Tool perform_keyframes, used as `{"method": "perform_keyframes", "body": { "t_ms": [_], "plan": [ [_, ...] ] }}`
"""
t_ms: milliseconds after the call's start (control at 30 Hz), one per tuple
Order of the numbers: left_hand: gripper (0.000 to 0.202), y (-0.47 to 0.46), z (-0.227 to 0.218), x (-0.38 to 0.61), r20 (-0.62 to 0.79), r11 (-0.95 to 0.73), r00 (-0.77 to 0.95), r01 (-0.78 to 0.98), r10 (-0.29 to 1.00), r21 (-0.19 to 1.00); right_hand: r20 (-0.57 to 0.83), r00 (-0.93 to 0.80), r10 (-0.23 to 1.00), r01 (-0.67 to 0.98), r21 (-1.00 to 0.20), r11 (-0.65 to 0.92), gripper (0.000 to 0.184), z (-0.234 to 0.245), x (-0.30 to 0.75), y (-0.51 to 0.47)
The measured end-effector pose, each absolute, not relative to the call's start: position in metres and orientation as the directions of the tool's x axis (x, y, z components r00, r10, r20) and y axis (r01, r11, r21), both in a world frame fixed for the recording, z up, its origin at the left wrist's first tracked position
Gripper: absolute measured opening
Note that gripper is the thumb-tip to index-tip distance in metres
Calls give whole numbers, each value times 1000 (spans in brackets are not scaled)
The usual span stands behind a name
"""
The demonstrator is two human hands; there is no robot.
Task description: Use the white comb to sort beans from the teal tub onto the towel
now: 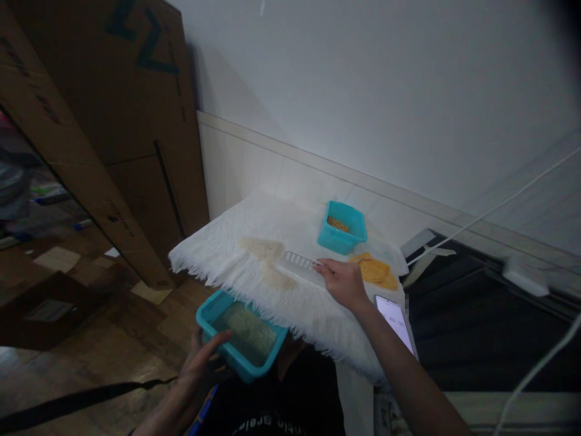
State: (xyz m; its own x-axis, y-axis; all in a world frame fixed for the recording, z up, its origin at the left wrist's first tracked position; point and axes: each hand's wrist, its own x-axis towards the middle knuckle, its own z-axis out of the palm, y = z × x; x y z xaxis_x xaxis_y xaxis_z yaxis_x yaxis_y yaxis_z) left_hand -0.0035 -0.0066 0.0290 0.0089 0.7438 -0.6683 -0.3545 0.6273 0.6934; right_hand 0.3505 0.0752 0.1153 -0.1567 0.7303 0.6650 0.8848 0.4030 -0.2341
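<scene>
My left hand (202,354) grips a teal plastic bin (252,370) at its near left side, the thumb over the rim. Pale grain, rice-like, lies inside the bin, which sits just below the fringed front edge of a white cloth (227,236). Closed around the handle of a slotted spatula (297,260), my right hand (342,283) keeps it low over the cloth. Left of the spatula's slotted head, pale grain (263,247) is spread loosely on the cloth, in patches. The underside of the bin and most of my left fingers are hidden.
A second teal bin (340,242) holding yellow-brown kernels stands near the wall. Beside it lies a crumpled yellow piece (376,272), with a lit phone (394,321) nearer me. Tall cardboard boxes (145,115) rise at left. White cables (503,200) cross the right side.
</scene>
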Motion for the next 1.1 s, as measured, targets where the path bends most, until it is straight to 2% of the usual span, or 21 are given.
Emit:
{"method": "perform_keyframes", "body": {
  "t_ms": [267, 433, 600, 733, 867, 1100],
  "plan": [
    [120, -7, 31, -3, -675, 622, -25, -364, 737, 693, 640, -196, 743, 882, -216, 419, 18, 125, 347, 98],
    [121, -6, 32, -4, -672, 621, -8, -372, 741, 690, 740, -188, 646, 857, -198, 476, 25, 120, 349, 73],
    [120, -6, 28, -5, -678, 628, -13, -363, 735, 688, 799, -177, 575, 829, -194, 524, 21, 124, 340, 62],
    [113, -6, 27, -5, -674, 627, -22, -344, 739, 699, 713, -268, 648, 782, -231, 578, 18, 132, 314, 99],
    [113, -6, 26, -6, -680, 631, -27, -345, 733, 695, 585, -316, 747, 778, -291, 557, 21, 130, 291, 136],
    [115, -7, 30, -5, -663, 615, -9, -362, 749, 700, 530, -376, 760, 785, -255, 565, 30, 114, 296, 125]
  ]
}}
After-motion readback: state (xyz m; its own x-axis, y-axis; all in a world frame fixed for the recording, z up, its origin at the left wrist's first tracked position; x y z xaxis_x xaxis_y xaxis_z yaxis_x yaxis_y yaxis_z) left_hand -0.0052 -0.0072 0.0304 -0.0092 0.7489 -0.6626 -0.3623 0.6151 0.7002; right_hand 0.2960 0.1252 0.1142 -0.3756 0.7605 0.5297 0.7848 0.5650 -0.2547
